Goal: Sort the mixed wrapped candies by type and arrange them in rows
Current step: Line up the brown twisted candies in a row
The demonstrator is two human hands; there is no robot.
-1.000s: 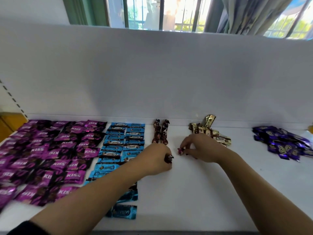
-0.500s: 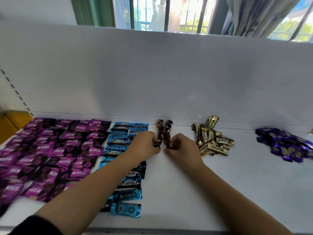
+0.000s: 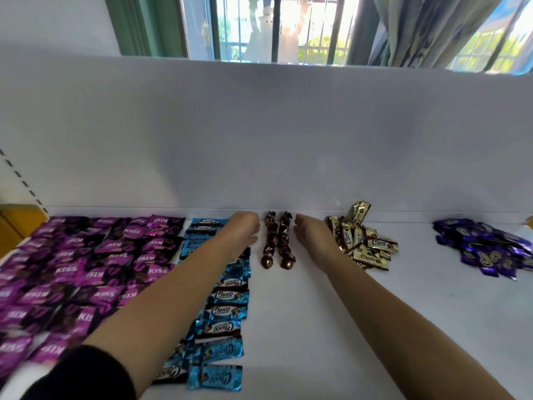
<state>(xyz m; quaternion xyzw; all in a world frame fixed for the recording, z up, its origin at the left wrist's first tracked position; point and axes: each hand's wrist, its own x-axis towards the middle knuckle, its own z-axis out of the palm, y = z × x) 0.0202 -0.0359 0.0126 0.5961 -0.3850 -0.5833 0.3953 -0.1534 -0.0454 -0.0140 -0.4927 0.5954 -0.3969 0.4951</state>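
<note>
Two short rows of dark brown twist-wrapped candies (image 3: pixel 277 240) run away from me near the back wall. My left hand (image 3: pixel 243 233) lies flat along their left side and my right hand (image 3: pixel 313 236) along their right side, fingers straight, holding nothing. Purple KISS candies (image 3: pixel 86 261) fill the left of the table in rows. Blue Choco candies (image 3: pixel 225 287) form rows beside them, partly under my left forearm. A gold Choco heap (image 3: pixel 366 241) sits just right of my right hand.
A loose heap of dark blue-purple candies (image 3: pixel 487 246) lies at the far right. A white partition wall (image 3: pixel 259 140) closes off the back of the white table (image 3: pixel 317 327). A yellow object (image 3: pixel 17 223) stands at the left edge.
Each hand set down a brown candy at the near end of the two rows. Both hands then slid forward along the rows' outer sides and flattened.
</note>
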